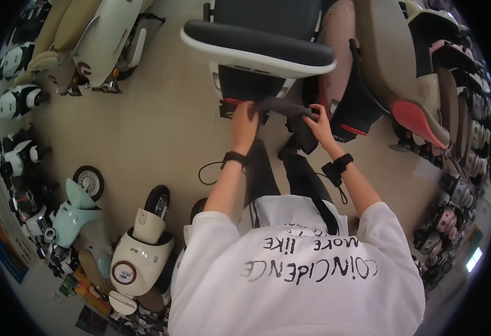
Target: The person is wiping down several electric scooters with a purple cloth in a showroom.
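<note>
A dark grey cloth (283,105) is stretched between my two hands, behind the rear of a scooter with a black padded backrest (256,42) on a white frame. My left hand (244,124) is closed on the cloth's left end, close to the scooter's red tail light; its fingertips are partly hidden. With thumb and fingers pinched, my right hand (320,124) grips the right end, where the cloth bunches and hangs down. Each wrist wears a black band with a cord.
Close on the right stands a pink scooter (338,56), with a brown-seated one (388,56) beyond it. A cream scooter (111,45) is at the upper left. Behind me on the left are another cream scooter (142,255) and a pale blue one (77,218). Tan floor (156,129) lies between them.
</note>
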The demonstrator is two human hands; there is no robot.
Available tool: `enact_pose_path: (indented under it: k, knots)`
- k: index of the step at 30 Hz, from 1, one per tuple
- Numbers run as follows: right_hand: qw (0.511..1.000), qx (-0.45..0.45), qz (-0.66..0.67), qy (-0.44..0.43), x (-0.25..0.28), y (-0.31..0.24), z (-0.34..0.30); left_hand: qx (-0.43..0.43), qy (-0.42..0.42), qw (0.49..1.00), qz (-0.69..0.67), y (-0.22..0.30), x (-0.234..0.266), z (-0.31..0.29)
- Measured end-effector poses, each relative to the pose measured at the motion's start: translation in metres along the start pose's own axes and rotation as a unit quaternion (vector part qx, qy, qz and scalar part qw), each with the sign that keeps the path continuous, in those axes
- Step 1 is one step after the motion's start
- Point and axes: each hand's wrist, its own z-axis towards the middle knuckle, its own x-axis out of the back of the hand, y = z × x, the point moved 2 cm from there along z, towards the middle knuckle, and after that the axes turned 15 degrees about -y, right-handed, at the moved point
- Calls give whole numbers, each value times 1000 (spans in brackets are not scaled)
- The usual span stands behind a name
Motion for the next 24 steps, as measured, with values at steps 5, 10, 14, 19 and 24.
enact_pose_path:
  k: [5,10,14,19,24]
  knots:
    - [987,-54,70,131,-27,-14,47,-44,65,995,55,-8,13,57]
    - [975,65,-205,47,-91,-44,78,5,123,992,35,-43,18,76]
    - [891,207,-400,57,-123,-47,79,176,154,972,9,-64,-3,43]
    - [910,134,-390,-48,-121,-62,63,140,244,959,-37,-55,-24,3]
    - [927,151,-341,-31,-99,-82,60,26,124,992,-27,-23,-55,29]
